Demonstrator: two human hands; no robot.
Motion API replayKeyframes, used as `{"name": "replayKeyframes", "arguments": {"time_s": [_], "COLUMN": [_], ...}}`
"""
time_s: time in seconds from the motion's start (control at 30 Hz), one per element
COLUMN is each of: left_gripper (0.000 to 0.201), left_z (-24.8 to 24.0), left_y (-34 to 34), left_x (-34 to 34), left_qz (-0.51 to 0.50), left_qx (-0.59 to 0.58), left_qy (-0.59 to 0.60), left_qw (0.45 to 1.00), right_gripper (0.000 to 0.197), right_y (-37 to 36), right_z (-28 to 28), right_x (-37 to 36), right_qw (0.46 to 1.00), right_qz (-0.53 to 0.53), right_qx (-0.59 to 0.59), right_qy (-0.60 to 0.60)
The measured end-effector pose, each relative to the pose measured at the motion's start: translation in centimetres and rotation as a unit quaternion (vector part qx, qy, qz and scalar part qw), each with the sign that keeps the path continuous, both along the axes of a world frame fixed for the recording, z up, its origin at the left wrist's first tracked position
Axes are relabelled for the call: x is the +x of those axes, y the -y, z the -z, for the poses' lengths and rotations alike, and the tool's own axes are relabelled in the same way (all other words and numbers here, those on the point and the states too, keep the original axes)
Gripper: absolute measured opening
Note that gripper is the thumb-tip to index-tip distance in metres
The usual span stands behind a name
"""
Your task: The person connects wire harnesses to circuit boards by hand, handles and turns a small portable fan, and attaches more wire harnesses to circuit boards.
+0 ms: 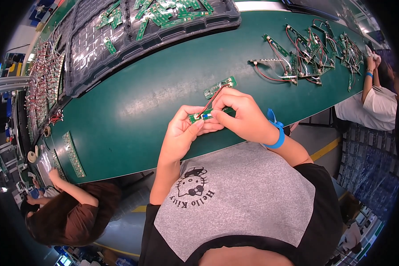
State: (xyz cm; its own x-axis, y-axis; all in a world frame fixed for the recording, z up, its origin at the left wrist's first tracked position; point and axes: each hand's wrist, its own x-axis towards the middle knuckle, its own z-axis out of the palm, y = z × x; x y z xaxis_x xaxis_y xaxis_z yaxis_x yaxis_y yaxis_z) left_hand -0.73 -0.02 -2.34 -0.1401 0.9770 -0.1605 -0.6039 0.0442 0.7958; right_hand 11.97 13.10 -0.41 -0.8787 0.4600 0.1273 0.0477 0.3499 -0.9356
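The left hand (181,128) and the right hand (244,117) meet over the near edge of the table (142,102), just in front of the person's chest. Between their fingertips sits a small circuit board (202,115). Just behind it, on the table, lies a second small board (220,87), and a wire (213,96) runs between the two. Far behind on the left stands a tray (97,48) with many boards in it. On the right, well apart, lies a heap of wired boards (314,51). A strip of boards (73,155) lies at the table's left end.
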Motion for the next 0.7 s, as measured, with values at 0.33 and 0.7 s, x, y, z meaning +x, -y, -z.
{"name": "replayKeyframes", "arguments": {"time_s": [0.33, 0.7], "left_gripper": [0.022, 0.023], "left_z": [0.02, -0.32], "left_y": [0.11, 0.02], "left_x": [0.13, 0.15], "left_qz": [-0.002, -0.011], "left_qx": [-0.003, -0.016], "left_qy": [-0.001, -0.007], "left_qw": [1.000, 1.000], "right_gripper": [0.007, 0.006], "right_y": [0.11, 0.05], "right_z": [-0.10, -0.01], "right_x": [0.09, 0.02], "right_qw": [1.000, 0.999], "right_qz": [0.000, -0.008], "right_qx": [-0.007, -0.047], "right_qy": [0.004, 0.002]}}
